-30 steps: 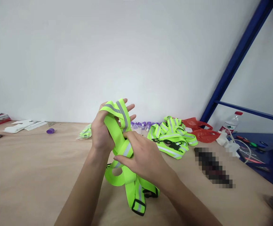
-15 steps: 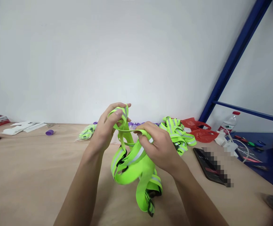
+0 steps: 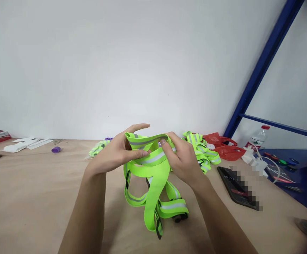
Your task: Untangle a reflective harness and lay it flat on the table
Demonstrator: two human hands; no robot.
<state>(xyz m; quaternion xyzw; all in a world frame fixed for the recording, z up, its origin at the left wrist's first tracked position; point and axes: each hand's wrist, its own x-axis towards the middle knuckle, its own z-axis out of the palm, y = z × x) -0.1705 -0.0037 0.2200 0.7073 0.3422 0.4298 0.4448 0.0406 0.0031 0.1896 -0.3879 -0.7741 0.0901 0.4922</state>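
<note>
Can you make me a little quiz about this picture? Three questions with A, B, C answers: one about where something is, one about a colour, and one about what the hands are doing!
1. Where is the plastic bottle?
A. At the far right, past the red bags
B. Beside the purple cap at the left
C. In the left hand

2. What colour is the strap vest in the hands?
A. Orange
B. Bright yellow-green with grey stripes
C. Blue

3. What are the left hand and right hand doing?
A. Lying flat on the table
B. Holding the phone
C. Both gripping the strap vest, lifting its top off the table

Answers: 1 A, the bottle stands right of the red bags. 2 B, its straps are neon yellow-green with grey bands. 3 C, the fingers of both hands pinch the top loop while the lower straps hang to the table.
</note>
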